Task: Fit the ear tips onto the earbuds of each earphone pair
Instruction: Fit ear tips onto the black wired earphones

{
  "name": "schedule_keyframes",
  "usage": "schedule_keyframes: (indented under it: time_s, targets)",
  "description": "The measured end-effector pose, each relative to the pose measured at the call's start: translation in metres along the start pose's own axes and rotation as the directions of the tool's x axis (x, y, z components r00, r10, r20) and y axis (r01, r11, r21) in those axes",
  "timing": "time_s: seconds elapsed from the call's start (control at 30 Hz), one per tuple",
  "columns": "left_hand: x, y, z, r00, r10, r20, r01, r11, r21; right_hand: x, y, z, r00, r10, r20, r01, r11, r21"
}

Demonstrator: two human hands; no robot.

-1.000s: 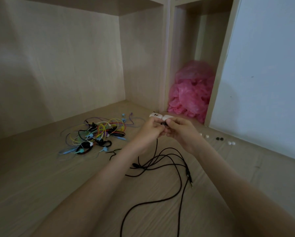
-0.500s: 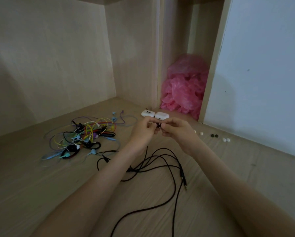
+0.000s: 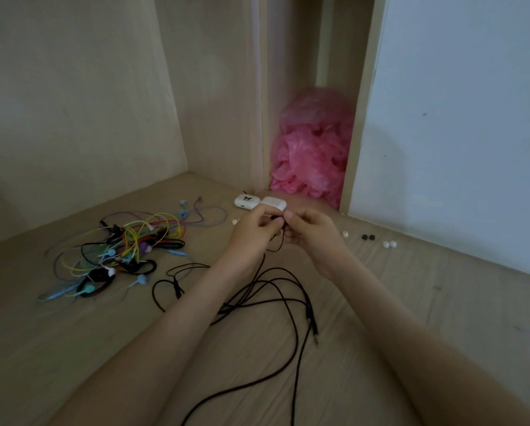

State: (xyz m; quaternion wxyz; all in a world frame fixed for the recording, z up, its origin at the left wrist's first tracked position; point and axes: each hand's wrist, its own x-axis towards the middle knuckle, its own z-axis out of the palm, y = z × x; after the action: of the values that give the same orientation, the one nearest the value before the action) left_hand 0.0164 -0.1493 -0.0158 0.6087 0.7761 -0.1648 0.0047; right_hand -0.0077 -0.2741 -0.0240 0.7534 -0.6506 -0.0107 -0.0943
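The small black earbud (image 3: 276, 217) was pinched between the fingertips of both hands. The left hand (image 3: 253, 233) and right hand (image 3: 314, 235) met just above the pale wooden surface (image 3: 380, 318). I could not tell whether an ear tip was already inside that pinch.

The thin black cable (image 3: 291, 281) dropped from the pinch towards me, looped over the surface and ended in 1 metal jack plug (image 3: 316, 338).

I counted 6 loose tips. 5 lay in a sideways row to the right of the right hand: 1 white ear tip (image 3: 345, 234), 2 black ear tips (image 3: 368, 237), then 2 more white ear tips (image 3: 389, 244). I judged the right hand the nearer one for reaching them. 1 lone white tip (image 3: 234, 222) lay just left of the left hand.

Behind the hands sat 2 white charging cases (image 3: 247, 201). Well to the left lay 1 tangle of coloured wired earphones (image 3: 119, 250), its pairs too knotted to count. 1 crumpled pink plastic bag (image 3: 313, 155) filled the alcove beyond.
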Motion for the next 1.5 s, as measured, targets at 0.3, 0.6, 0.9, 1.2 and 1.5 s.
schedule_keyframes:
  time_s: [0.3, 0.6, 0.9, 1.2, 1.5]
  targets:
    - [0.002, -0.006, -0.007, 0.988, -0.152, 0.024, 0.154, 0.968, -0.197, 0.003, 0.006, -0.004, 0.999, -0.025, 0.045, 0.031, 0.990, -0.139]
    - [0.009, -0.001, -0.037, 0.935, -0.352, 0.036, 0.338, 0.859, -0.386, 0.018, 0.009, -0.007, 0.998, -0.030, -0.057, 0.011, 0.952, -0.307]
    - [0.017, -0.004, -0.055, 0.929, -0.367, -0.042, 0.328, 0.871, -0.366, 0.062, 0.011, 0.004, 0.994, -0.094, 0.061, 0.100, 0.505, -0.857]
    - [0.019, -0.008, -0.057, 0.918, -0.396, 0.012, 0.352, 0.800, -0.485, 0.088, 0.041, 0.052, 0.977, -0.032, 0.210, 0.210, 0.007, -0.978]
    - [0.012, -0.011, -0.061, 0.912, -0.404, 0.070, 0.392, 0.809, -0.438, 0.074, 0.029, 0.054, 0.985, -0.155, 0.072, 0.124, 0.361, -0.924]
